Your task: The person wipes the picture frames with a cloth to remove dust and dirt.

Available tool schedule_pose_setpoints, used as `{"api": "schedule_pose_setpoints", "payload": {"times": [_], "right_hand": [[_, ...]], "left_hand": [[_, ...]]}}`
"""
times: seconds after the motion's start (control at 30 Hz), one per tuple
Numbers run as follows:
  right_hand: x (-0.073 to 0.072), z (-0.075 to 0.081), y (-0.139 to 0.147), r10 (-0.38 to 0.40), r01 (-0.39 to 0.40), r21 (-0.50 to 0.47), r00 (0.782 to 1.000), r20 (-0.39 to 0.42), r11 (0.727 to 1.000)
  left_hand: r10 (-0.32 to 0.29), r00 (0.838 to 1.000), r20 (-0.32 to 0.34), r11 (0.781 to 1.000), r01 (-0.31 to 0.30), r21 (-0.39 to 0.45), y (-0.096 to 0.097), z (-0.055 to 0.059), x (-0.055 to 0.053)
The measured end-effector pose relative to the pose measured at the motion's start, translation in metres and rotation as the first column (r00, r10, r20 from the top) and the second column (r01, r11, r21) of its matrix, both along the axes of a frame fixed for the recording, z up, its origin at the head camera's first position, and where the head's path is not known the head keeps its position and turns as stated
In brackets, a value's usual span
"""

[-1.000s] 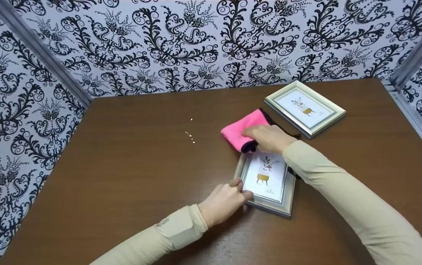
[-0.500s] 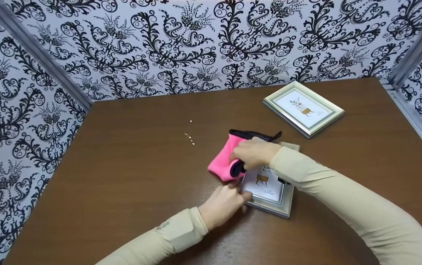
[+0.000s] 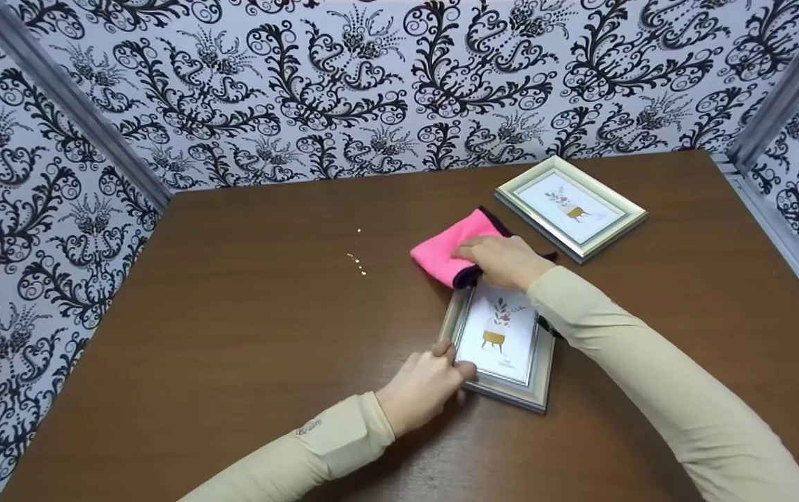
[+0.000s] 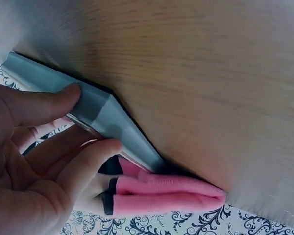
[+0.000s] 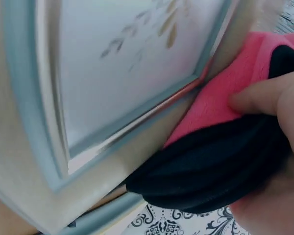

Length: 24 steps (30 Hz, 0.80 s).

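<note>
In the head view, a cream and silver picture frame (image 3: 499,341) lies on the table with a print of a potted plant under its pane. My left hand (image 3: 419,389) grips its near left corner; in the left wrist view the thumb (image 4: 63,100) presses the frame's edge (image 4: 122,125). Bunched in my right hand (image 3: 504,261) is a folded pink cloth (image 3: 445,252) with a dark border, over the frame's far end. The right wrist view has the cloth (image 5: 213,105) against the frame's rim, fingers pinching its folds; the far corners are partly hidden.
A second, similar picture frame (image 3: 570,208) lies face up at the back right, close to the cloth. Several small pale specks (image 3: 358,261) dot the brown table (image 3: 232,335) left of the cloth. Patterned walls (image 3: 344,84) stand behind and at both sides.
My right hand drew the cloth toward me along the frame's left side, then moved it back to the far end. The left hand stayed on the near corner.
</note>
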State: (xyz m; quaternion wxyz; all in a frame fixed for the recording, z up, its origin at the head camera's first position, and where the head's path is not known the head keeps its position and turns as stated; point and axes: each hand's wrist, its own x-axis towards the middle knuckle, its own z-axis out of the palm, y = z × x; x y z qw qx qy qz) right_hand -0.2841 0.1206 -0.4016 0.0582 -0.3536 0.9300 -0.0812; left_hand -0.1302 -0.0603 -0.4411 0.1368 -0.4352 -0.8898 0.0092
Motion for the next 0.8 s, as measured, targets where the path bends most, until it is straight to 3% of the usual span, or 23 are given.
{"api": "schedule_pose_setpoints", "payload": {"times": [0.2,0.43,0.53,0.8], "right_hand": [[0.008,0.014,0.014,-0.045,0.047,-0.213,0.999,0.015,0.976],[0.021,0.039,0.043,-0.004,0.001,-0.421,1.000,-0.005,0.907],[0.027,0.048,0.058,0.005,-0.024,-0.455,0.999,-0.043,0.890],[0.040,0.053,0.092,-0.045,-0.024,-0.451,0.989,-0.143,0.892]], "left_hand": [[0.047,0.998,-0.033,0.999,-0.048,-0.018,0.005,-0.001,-0.002],[0.073,0.997,-0.009,0.997,-0.073,0.007,0.006,0.002,-0.016],[0.092,0.996,0.006,0.995,-0.092,0.044,0.005,0.002,-0.026],[0.198,0.978,0.061,0.979,-0.200,0.037,0.001,0.004,-0.059]]}}
